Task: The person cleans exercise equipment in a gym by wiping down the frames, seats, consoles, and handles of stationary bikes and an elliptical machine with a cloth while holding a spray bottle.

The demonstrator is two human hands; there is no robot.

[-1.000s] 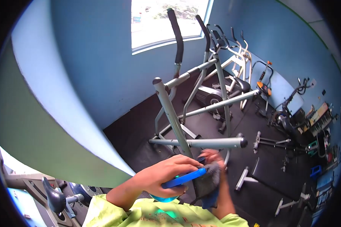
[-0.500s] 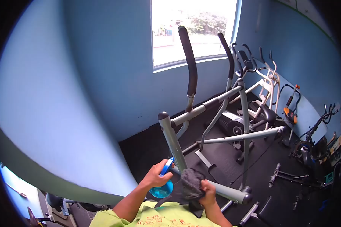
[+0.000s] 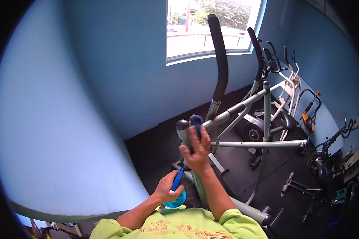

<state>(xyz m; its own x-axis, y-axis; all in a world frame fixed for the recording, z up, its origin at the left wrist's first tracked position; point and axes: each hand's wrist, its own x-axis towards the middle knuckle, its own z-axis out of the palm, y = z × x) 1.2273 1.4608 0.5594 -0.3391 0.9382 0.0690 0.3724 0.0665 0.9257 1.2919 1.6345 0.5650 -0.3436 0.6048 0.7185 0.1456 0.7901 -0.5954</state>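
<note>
My left hand (image 3: 168, 189) is wrapped round the neck of a spray bottle (image 3: 175, 199) with a blue trigger head and a clear blue body, low in front of my shirt. Up ahead, my right hand (image 3: 198, 150) presses a dark cloth (image 3: 196, 119) against the grey metal frame of an exercise machine (image 3: 237, 108). The cloth sits near the joint of the post and crossbar, beside the post's dark end cap (image 3: 182, 125). My palm and fingers hide part of the cloth and of the post.
Two upright handles with black grips (image 3: 218, 59) rise beyond my right hand. More exercise machines (image 3: 289, 85) stand along the right wall. A curved light-blue wall (image 3: 68, 119) lies close on my left. Black matting (image 3: 151, 149) covers the floor below a window (image 3: 211, 28).
My right hand has moved up and forward with the cloth, from low by my body to the top of the post. The spray bottle stays low in my left hand. The view has shifted slightly.
</note>
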